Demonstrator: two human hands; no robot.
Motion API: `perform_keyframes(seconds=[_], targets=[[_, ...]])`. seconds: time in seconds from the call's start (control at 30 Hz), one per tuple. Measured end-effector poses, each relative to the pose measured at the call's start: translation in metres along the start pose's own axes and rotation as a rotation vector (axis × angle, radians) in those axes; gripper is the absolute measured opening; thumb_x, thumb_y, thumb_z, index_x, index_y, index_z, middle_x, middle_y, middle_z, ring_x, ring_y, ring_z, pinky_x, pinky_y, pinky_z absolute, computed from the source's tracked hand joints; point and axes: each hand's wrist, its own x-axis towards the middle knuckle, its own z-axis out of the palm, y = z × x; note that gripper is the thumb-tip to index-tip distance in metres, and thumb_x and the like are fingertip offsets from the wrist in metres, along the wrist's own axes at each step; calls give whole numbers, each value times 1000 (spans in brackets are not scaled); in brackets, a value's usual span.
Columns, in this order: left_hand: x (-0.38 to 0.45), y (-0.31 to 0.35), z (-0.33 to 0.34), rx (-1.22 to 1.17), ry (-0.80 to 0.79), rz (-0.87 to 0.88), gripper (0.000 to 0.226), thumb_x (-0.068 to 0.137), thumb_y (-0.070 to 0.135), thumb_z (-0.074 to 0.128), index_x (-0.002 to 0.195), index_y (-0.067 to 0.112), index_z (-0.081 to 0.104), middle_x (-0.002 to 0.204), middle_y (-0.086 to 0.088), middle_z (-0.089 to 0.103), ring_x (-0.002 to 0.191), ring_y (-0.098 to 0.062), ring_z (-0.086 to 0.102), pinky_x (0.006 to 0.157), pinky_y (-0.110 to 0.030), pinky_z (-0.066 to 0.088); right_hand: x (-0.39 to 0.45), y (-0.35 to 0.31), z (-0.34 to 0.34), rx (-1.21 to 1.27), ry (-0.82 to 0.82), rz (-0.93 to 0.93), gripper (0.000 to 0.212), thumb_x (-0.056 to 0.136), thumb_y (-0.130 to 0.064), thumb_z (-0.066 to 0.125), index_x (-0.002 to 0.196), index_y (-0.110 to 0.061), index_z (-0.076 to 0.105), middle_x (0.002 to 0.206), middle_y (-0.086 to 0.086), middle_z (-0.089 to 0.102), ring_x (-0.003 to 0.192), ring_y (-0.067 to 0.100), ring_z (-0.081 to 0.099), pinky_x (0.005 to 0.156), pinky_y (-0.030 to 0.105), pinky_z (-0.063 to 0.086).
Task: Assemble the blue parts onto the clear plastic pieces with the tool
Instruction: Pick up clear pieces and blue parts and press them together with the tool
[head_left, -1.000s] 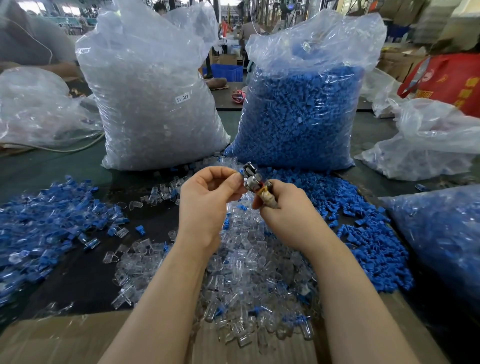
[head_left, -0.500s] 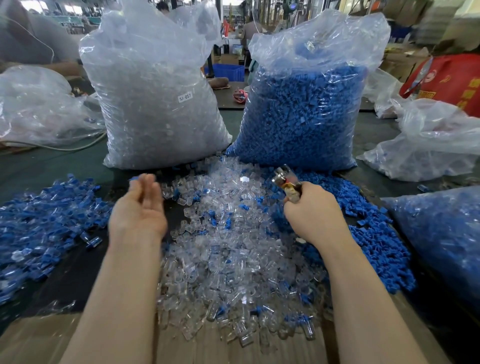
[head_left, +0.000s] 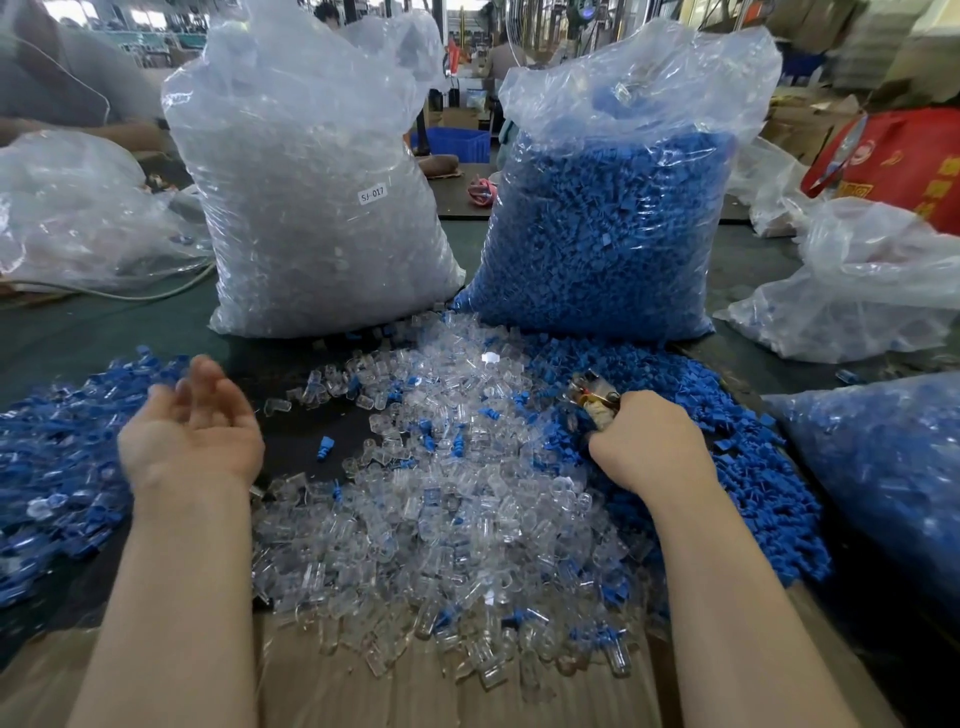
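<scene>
Tool (head_left: 594, 393) half-hidden in right hand (head_left: 647, 441), left hand (head_left: 192, 431) blurred, empty

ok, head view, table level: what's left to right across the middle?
Pile of assembled blue-and-clear pieces → left hand, palm up → loose clear plastic pieces → right hand gripping the tool → loose blue parts → bag of blue-and-clear pieces.
</scene>
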Motion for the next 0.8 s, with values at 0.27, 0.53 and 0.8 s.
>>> perform_keyframes(seconds=[0.27,0.53,0.8], targets=[[-15,-33,7,1354,-367,239,4,89,21,69,89,24,70,85,6,70,76,-9,58,66,-25,42,-3,-5,1,-40,-42,-26,19,85,-18,61,74,-16,45,72,4,51,62,18,46,47,28,28],[-11,-61,-2,2138,-425,468,22,94,27,62,115,24,65,110,-1,66,95,-20,62,83,-35,51,1,-3,4,-17,-45,-55,19,86,-20,59,76,-17,43,75,4,51,64,18,47,48,29,28],[-11,-66,-6,2083,-448,537,12,90,22,69,83,30,65,86,6,66,74,-7,56,65,-27,43,3,-1,3,92,51,-76,17,87,-29,63,83,-16,53,78,3,57,74,26,55,62,32,41]])
